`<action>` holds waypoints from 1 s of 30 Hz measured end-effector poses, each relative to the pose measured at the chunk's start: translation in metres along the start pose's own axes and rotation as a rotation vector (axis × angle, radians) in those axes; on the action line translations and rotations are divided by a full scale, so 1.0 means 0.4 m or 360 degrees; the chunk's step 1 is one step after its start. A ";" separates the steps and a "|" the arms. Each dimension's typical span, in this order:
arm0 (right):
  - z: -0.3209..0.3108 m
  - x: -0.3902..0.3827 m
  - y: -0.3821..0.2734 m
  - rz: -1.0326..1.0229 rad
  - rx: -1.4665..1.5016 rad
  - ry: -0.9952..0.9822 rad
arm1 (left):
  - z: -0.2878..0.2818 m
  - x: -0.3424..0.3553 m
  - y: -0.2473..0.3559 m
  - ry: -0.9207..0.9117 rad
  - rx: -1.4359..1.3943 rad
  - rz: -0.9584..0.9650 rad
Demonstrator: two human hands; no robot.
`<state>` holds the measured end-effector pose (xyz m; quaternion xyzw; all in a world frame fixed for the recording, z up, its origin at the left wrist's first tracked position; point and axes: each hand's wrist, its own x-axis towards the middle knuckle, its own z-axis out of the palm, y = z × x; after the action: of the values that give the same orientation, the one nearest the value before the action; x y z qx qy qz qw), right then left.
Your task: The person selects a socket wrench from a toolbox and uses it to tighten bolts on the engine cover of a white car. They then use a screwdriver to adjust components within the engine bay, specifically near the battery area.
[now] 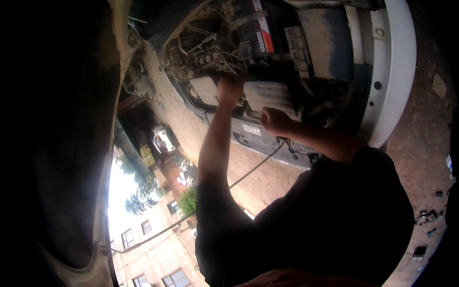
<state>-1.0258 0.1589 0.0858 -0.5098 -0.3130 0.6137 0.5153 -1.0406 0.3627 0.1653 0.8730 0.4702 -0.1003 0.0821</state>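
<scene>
My left hand reaches into the engine bay among thin hoses and wires, just left of a ribbed metal panel; its fingertips are dark and hard to make out, and what they hold is hidden. My right hand is closed at the lower edge of that panel, beside a pipe fitting and above a white label; I cannot make out what is in its fingers. A black battery with a red and white label sits above my hands, with a fuse box to its right.
The open bonnet fills the left, held by a thin prop rod. The pale bumper curves down the right, with ground and small scattered items beyond. A building and plants show at the lower left.
</scene>
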 end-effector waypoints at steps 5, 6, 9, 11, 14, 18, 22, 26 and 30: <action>0.001 -0.002 0.000 0.0037 -0.0024 -0.0005 | 0.001 -0.012 0.002 -0.0105 -0.0229 -0.0040; -0.001 -0.003 -0.004 0.0047 -0.0024 -0.0006 | -0.009 -0.021 0.022 -0.0120 -0.0338 -0.0040; 0.003 0.000 -0.002 0.0056 -0.0024 -0.0032 | -0.030 -0.024 0.056 -0.0132 -0.0172 -0.0263; 0.004 -0.002 0.001 0.0039 -0.0033 -0.0030 | -0.034 -0.021 0.057 -0.0194 -0.0164 -0.0259; 0.011 0.002 0.002 0.0026 -0.0030 -0.0011 | -0.042 -0.028 0.060 -0.0114 -0.0218 -0.0108; 0.013 0.003 0.003 0.0003 -0.0062 -0.0026 | -0.029 -0.011 0.032 -0.0160 0.0030 -0.0312; 0.019 0.006 0.013 0.0021 -0.0037 -0.0007 | -0.020 -0.007 0.014 -0.0116 -0.0090 -0.0068; 0.025 0.007 0.016 0.0033 -0.0040 -0.0033 | -0.024 -0.016 0.036 -0.0080 -0.0060 -0.0151; 0.031 0.014 0.030 0.0018 -0.0034 0.0014 | -0.058 -0.022 0.092 -0.0264 -0.0171 -0.0306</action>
<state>-1.0412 0.1628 0.0765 -0.5198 -0.3144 0.6110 0.5076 -1.0123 0.3410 0.1918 0.8069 0.5480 -0.1543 0.1573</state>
